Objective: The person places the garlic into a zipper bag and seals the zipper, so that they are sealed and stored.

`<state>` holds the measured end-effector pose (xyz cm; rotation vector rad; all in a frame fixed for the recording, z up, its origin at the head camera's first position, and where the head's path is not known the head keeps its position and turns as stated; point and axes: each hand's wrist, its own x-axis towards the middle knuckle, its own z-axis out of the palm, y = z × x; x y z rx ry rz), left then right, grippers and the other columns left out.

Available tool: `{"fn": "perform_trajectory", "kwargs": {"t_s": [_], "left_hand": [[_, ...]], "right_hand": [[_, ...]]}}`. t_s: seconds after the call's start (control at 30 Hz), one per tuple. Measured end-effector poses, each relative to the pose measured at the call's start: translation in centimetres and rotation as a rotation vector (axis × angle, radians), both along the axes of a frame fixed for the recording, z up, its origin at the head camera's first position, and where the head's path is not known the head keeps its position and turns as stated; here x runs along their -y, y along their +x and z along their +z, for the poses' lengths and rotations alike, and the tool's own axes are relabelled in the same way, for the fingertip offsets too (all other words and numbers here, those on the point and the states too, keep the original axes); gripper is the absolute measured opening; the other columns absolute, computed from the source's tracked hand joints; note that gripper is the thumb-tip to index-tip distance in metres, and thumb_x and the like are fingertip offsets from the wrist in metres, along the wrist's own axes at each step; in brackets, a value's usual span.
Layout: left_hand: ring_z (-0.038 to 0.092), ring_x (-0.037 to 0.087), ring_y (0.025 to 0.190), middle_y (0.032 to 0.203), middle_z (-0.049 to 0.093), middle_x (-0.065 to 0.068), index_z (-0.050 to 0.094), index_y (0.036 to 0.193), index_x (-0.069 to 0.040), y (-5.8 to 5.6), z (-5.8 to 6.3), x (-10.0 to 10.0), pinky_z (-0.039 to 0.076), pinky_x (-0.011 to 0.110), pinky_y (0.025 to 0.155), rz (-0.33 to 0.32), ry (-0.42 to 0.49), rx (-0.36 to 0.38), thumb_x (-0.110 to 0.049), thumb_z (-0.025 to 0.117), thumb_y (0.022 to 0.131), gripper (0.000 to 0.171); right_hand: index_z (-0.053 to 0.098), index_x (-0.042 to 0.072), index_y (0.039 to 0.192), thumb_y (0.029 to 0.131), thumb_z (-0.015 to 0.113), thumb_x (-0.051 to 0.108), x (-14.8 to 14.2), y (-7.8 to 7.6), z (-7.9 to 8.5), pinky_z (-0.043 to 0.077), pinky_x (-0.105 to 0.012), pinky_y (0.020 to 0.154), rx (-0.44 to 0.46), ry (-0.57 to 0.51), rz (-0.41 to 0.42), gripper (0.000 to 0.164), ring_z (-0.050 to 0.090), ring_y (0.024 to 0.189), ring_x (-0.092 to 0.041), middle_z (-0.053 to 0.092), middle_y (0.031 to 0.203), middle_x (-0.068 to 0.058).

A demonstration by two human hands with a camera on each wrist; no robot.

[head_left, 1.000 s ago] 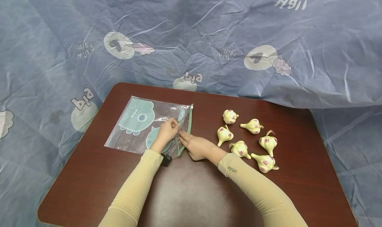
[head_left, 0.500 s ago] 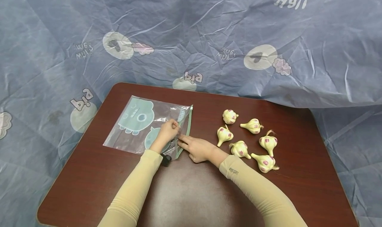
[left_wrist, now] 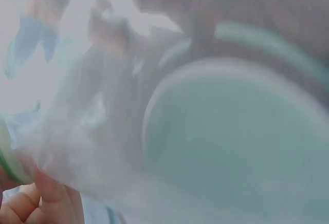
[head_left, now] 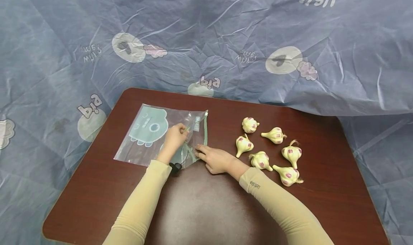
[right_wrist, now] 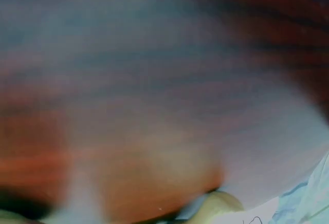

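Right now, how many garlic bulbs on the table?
6, all right of the bag: far left bulb, far right bulb, middle left bulb, middle right bulb, near left bulb, near right bulb. None looks covered in head view.

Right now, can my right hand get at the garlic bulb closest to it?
Probably yes: nothing visible stands between the right hand and that garlic bulb on the table. Its fingers touch the plastic bag, so it would likely need to leave the bag first.

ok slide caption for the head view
Left hand pinches and right hand touches a clear, teal-printed plastic bag beside six yellowish garlic bulbs.
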<state>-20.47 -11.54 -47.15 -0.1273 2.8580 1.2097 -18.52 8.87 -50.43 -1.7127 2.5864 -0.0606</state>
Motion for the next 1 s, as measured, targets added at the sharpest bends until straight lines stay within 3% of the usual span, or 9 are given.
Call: {"fn": "perform_trajectory", "kwargs": {"t_s": [0.23, 0.6, 0.8, 1.0], "left_hand": [[0.065, 0.023, 0.07, 0.083, 0.071, 0.012, 0.065, 0.099, -0.002, 0.1, 1.3, 1.6, 0.047, 0.03, 0.063, 0.045, 0.025, -0.008, -0.02, 0.062, 0.096, 0.018], [0.059, 0.009, 0.058, 0.085, 0.072, 0.011, 0.065, 0.102, -0.002, 0.3, 3.6, 3.1, 0.043, 0.022, 0.056, 0.137, 0.094, -0.026, -0.025, 0.057, 0.1, 0.024], [0.054, 0.004, 0.052, 0.087, 0.074, 0.012, 0.062, 0.102, -0.002, 0.4, 3.9, 3.5, 0.043, 0.023, 0.054, 0.168, 0.128, -0.038, -0.027, 0.054, 0.101, 0.026], [0.056, 0.005, 0.051, 0.086, 0.073, 0.011, 0.063, 0.102, -0.003, 0.6, 3.6, 3.3, 0.045, 0.022, 0.054, 0.121, 0.127, -0.039, -0.028, 0.056, 0.1, 0.026]], "right_hand": [[0.061, 0.002, 0.123, 0.081, 0.056, 0.0, -0.1, 0.1, -0.3, 0.045, -0.037, 0.107, 0.082, -0.132, -0.072, 0.042, 0.051, 0.131, -0.029, 0.054, 0.137, -0.016], [0.063, -0.002, 0.11, 0.074, 0.054, -0.005, -0.3, 0.2, 0.0, 0.048, -0.038, 0.103, 0.062, -0.198, -0.085, 0.036, 0.057, 0.123, -0.029, 0.058, 0.129, -0.017], [0.064, -0.002, 0.112, 0.074, 0.053, -0.005, -0.6, 0.3, -0.1, 0.048, -0.038, 0.102, 0.071, -0.208, -0.086, 0.04, 0.058, 0.122, -0.029, 0.059, 0.128, -0.017], [0.065, -0.002, 0.117, 0.076, 0.053, -0.003, -0.6, 0.3, -0.1, 0.047, -0.037, 0.104, 0.099, -0.199, -0.106, 0.043, 0.056, 0.125, -0.028, 0.058, 0.131, -0.016]]}}
